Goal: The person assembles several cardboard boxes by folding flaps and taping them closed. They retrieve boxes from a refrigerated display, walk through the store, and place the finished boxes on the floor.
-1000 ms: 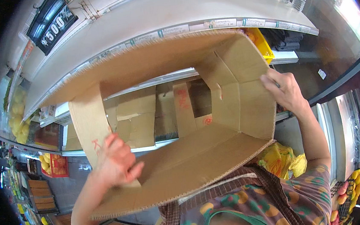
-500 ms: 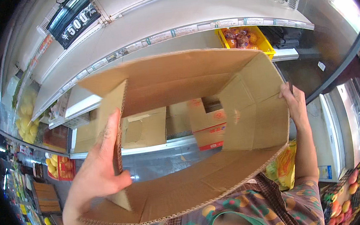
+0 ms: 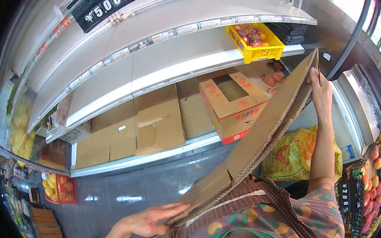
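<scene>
A brown cardboard box (image 3: 257, 135), pressed nearly flat, slants across my front from lower left to upper right. Its corrugated edges run close together, with a narrow gap between the walls. My left hand (image 3: 156, 218) grips the lower end, its fingers laid along the top side; the thumb is mostly hidden. At the raised far end, my right hand (image 3: 322, 91) is closed round the edge. Beyond the folded box, a printed carton (image 3: 240, 121) with a cut-out top stands on the lowest shelf, partly covered by it.
Flattened cardboard (image 3: 159, 126) lines the bottom of the shelf unit (image 3: 171, 52). A yellow crate (image 3: 264, 53) of bagged fruit sits on the shelf above. To my right are a yellow bag (image 3: 289, 155) and a fruit display (image 3: 371, 189). A red crate (image 3: 67, 188) stands left on the grey floor.
The box was open and held up before me; now it is folded nearly flat and tilted. My left hand has moved down and right, my right hand slightly up and right.
</scene>
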Demonstrator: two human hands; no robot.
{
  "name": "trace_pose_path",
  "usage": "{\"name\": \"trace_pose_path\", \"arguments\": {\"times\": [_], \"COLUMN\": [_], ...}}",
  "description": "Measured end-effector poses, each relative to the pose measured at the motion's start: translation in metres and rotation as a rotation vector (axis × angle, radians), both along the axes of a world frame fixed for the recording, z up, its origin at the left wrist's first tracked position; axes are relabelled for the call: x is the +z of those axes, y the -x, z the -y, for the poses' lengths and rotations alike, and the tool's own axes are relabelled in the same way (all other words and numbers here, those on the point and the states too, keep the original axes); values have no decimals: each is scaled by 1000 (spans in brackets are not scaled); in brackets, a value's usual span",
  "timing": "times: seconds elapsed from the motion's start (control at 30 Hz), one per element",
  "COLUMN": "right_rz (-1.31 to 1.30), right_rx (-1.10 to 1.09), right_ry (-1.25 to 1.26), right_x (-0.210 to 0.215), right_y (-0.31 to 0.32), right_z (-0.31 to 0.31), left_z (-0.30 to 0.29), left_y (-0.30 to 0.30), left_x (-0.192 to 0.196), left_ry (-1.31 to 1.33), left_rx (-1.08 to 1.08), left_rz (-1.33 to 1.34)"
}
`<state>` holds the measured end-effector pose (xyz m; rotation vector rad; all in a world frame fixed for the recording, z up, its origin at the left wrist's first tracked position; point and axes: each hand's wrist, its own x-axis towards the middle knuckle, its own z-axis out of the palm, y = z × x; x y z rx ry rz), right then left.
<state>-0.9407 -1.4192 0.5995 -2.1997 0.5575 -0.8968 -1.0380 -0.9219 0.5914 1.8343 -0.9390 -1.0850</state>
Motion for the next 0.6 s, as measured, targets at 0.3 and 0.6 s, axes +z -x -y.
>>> {"name": "trace_pose_path", "arguments": {"times": [0.3, 0.6], "right_rz": [299, 313], "right_rx": [3, 122], "right_ry": [197, 142], "right_x": [74, 130], "right_y": [-19, -92], "right_z": [-5, 45], "left_z": [10, 55], "left_y": [-1, -167], "left_x": [-36, -33], "left_ry": [-167, 367], "left_rx": [445, 1066], "left_rz": [602, 513]}}
